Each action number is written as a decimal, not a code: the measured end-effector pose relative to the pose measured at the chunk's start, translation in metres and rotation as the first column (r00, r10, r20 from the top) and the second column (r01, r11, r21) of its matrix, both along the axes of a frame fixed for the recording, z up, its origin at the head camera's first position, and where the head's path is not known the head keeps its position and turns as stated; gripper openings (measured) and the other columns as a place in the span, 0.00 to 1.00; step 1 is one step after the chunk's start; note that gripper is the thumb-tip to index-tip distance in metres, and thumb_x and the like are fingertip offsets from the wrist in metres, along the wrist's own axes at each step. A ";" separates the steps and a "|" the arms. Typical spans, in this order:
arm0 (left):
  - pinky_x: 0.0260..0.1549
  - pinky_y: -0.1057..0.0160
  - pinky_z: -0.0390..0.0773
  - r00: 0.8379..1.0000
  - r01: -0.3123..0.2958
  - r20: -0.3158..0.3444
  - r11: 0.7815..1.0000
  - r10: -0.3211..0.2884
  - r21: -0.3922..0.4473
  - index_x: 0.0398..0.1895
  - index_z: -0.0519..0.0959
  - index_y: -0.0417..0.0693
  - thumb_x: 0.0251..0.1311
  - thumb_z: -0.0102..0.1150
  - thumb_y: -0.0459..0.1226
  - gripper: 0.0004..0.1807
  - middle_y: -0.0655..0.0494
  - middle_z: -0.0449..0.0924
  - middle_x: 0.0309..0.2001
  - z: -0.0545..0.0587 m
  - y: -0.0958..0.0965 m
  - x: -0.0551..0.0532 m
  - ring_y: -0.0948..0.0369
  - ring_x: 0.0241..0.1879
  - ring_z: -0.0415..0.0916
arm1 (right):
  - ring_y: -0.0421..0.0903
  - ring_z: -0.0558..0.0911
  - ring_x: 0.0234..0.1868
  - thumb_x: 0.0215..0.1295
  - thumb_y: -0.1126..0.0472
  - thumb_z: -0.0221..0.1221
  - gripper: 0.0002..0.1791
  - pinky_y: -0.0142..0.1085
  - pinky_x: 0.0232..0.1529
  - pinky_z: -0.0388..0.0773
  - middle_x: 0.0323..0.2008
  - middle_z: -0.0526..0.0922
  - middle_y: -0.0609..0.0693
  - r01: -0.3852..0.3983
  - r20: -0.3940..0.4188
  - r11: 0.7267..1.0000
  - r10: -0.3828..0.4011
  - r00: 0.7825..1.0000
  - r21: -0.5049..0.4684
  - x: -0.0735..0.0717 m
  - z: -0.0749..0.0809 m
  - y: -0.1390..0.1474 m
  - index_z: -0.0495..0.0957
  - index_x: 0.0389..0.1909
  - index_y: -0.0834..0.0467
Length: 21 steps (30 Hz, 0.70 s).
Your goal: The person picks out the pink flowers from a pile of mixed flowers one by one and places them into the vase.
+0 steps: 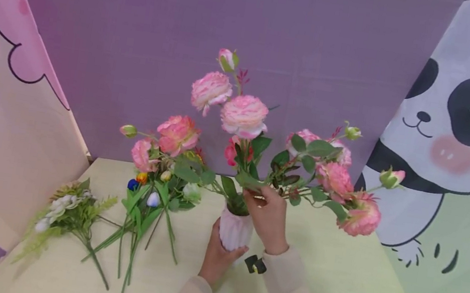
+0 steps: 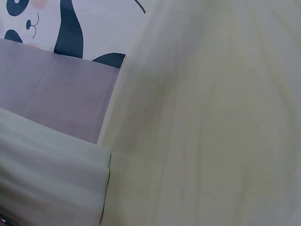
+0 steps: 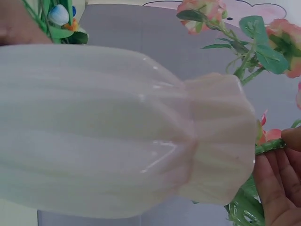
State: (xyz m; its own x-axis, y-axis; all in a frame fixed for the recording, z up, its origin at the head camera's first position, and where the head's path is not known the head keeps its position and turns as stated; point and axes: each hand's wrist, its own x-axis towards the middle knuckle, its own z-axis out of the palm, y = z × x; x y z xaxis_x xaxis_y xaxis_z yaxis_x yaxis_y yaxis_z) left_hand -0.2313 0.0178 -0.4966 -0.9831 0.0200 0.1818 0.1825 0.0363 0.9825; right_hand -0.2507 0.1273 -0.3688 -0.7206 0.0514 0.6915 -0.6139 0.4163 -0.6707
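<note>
A white fluted vase (image 1: 235,231) with a ruffled mouth stands on the table, filled with pink artificial peonies (image 1: 245,116) on leafy stems. My left hand (image 1: 218,258) grips the vase low down, thumb across its front. At the mouth, my right hand (image 1: 269,217) pinches a green flower stem (image 3: 269,147) between thumb and fingers, just beyond the rim in the right wrist view. Blooms spread left, upward and right; a coral peony (image 1: 361,215) droops at far right. The left wrist view shows neither hand; a pale ribbed surface (image 2: 51,179) fills its lower left.
Left of the vase lie artificial tulips (image 1: 153,200) in white, blue and orange, their stems pointing toward the near edge. Farther left is a bunch of white flowers with ferny greenery (image 1: 65,212). A purple backdrop (image 1: 140,51) rises behind the table (image 1: 333,282), with printed panels on both sides.
</note>
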 end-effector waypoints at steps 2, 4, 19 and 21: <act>0.50 0.57 0.71 1.000 -0.007 0.001 1.000 0.007 -0.009 0.67 0.53 0.37 0.42 0.73 0.33 0.50 0.46 0.71 0.52 -0.004 0.001 -0.002 0.56 0.46 0.69 | 0.51 0.85 0.34 0.54 0.73 0.64 0.09 0.32 0.33 0.83 0.34 0.84 0.58 0.019 -0.019 0.998 -0.018 1.000 0.055 0.000 -0.003 -0.001 0.82 0.38 0.65; 0.50 0.56 0.70 1.000 -0.017 0.008 1.000 0.017 -0.012 0.68 0.52 0.39 0.42 0.73 0.33 0.51 0.45 0.70 0.52 -0.013 0.002 -0.007 0.55 0.46 0.69 | 0.50 0.85 0.33 0.54 0.72 0.64 0.09 0.32 0.31 0.83 0.33 0.84 0.57 0.045 -0.040 0.992 -0.041 0.998 0.117 0.000 -0.005 -0.003 0.81 0.38 0.64; 0.52 0.52 0.69 1.000 -0.028 -0.004 1.000 0.028 -0.013 0.69 0.52 0.46 0.41 0.75 0.40 0.53 0.47 0.69 0.56 -0.038 0.004 -0.018 0.54 0.49 0.68 | 0.46 0.82 0.25 0.52 0.73 0.64 0.06 0.34 0.25 0.81 0.26 0.83 0.55 0.159 -0.164 0.940 -0.113 0.980 0.303 -0.001 -0.008 -0.009 0.80 0.32 0.64; 0.53 0.52 0.68 1.000 -0.026 0.005 0.999 0.026 -0.021 0.69 0.52 0.46 0.41 0.75 0.41 0.53 0.47 0.69 0.57 -0.038 0.004 -0.018 0.54 0.50 0.68 | 0.45 0.82 0.25 0.52 0.73 0.64 0.07 0.34 0.25 0.81 0.27 0.83 0.54 0.152 -0.147 0.937 -0.110 0.983 0.316 0.000 -0.009 -0.009 0.80 0.33 0.64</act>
